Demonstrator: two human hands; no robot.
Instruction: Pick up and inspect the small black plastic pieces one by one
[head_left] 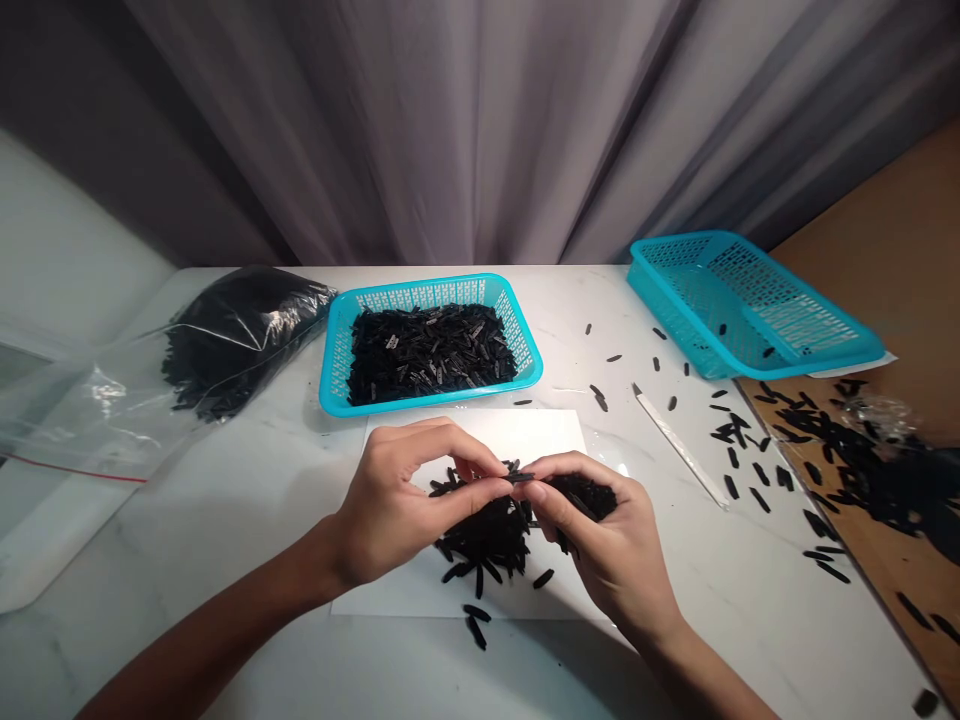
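My left hand (409,495) and my right hand (600,530) meet over a white sheet of paper (547,430) on the table. Both pinch the same small black plastic piece (519,478) between thumb and fingertips, one at each end. My right hand also cups more black pieces in its palm. Under the hands lies a heap of the same black pieces (487,540) on the paper. A few strays (475,625) lie just off its near edge.
A turquoise basket (337,345) full of black pieces stands behind the paper. A tilted turquoise basket (750,300), nearly bare, sits at the back right. Clear plastic bags (225,340) of black pieces lie left. Loose pieces (825,440) and a white strip (679,445) lie right.
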